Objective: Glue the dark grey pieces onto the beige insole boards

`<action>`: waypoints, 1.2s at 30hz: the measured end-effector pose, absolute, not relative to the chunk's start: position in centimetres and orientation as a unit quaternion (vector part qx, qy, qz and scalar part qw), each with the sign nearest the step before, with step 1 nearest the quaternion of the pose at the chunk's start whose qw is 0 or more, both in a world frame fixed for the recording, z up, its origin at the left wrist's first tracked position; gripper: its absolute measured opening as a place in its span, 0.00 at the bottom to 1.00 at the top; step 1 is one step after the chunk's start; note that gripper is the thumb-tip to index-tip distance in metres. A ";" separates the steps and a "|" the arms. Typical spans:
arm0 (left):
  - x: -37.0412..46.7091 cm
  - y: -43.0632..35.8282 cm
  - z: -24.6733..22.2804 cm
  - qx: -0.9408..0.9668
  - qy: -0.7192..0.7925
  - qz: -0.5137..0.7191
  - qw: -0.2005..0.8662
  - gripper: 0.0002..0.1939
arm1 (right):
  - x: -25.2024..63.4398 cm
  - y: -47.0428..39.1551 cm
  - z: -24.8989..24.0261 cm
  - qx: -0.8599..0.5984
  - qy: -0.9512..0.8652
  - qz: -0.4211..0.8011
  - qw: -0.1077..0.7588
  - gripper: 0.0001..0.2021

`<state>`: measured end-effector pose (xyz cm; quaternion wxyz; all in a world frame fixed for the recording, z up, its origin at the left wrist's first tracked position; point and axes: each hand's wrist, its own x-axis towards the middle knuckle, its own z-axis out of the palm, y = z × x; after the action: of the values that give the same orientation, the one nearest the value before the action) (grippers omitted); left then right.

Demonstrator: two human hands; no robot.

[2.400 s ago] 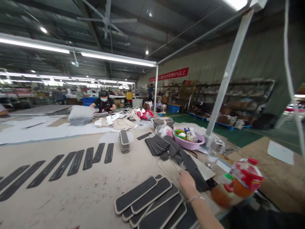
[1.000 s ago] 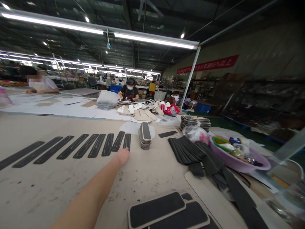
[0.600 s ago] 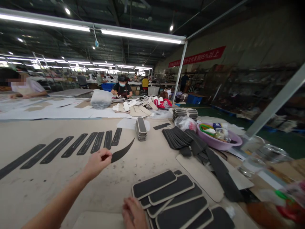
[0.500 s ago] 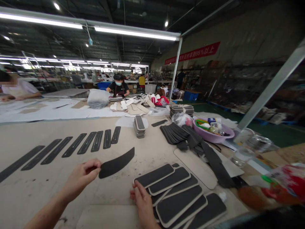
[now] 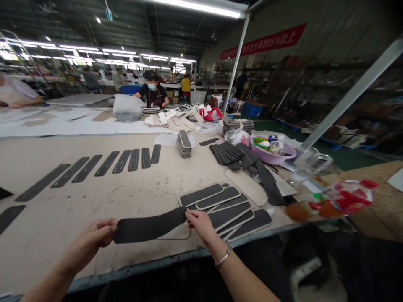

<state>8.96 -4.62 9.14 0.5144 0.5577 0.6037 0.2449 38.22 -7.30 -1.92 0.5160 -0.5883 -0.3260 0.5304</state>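
A long dark strip (image 5: 147, 226) is stretched between both hands above the table's front part. My left hand (image 5: 99, 235) pinches its left end, and my right hand (image 5: 199, 222) pinches the right end. Under the strip's right part lies a pale rounded panel (image 5: 179, 232). Just beyond my right hand, several dark panels with pale borders (image 5: 217, 203) overlap in a fanned pile. Farther left, several dark strips (image 5: 86, 168) lie in a slanted row. A small stack of bordered pieces (image 5: 184, 144) stands at the middle back.
Dark loose pieces (image 5: 226, 153) and a purple basin (image 5: 273, 156) are at the right. A red-labelled bottle (image 5: 346, 197) lies near the right edge. Across the table a masked person (image 5: 153, 92) works by a plastic bag (image 5: 127, 108); another person sits at far left.
My right hand has left the bordered panels and taken the strip's free end. The strip now spans both hands, nearer the table's front edge. The view has tilted down.
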 end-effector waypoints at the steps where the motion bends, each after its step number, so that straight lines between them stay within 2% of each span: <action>1: 8.6 -4.5 8.5 0.552 0.595 0.235 0.535 0.17 | 38.3 -7.9 -2.2 -0.599 -0.340 0.531 0.494 0.15; 4: 7.7 -3.7 5.8 0.540 0.607 0.189 0.552 0.17 | 38.5 -9.3 -3.2 -0.637 -0.380 0.520 0.424 0.11; 8: 7.3 -1.8 2.6 0.557 0.658 0.110 0.495 0.14 | 38.0 -9.7 -4.3 -0.695 -0.415 0.465 0.358 0.08; 10: 7.5 -1.0 1.8 0.567 0.670 0.086 0.471 0.12 | 37.8 -9.5 -4.9 -0.710 -0.417 0.447 0.350 0.04; 13: 8.0 0.0 1.2 0.573 0.678 0.074 0.455 0.11 | 37.6 -9.3 -5.6 -0.740 -0.434 0.391 0.334 0.08; 16: 8.4 0.4 1.0 0.578 0.685 0.068 0.438 0.10 | 37.6 -9.4 -5.9 -0.756 -0.463 0.342 0.311 0.06; 28: 8.0 -0.5 -0.2 0.585 0.700 0.085 0.400 0.10 | 37.8 -10.0 -4.8 -0.765 -0.511 0.308 0.241 0.03; 36: 8.1 -0.6 -0.8 0.624 0.705 0.070 0.330 0.08 | 37.7 -10.3 -4.7 -0.761 -0.529 0.286 0.244 0.02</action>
<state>8.11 -0.62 -0.82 0.3300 0.6239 0.7050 0.0697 37.69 -10.27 -4.71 0.2438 -0.7613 -0.5285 0.2857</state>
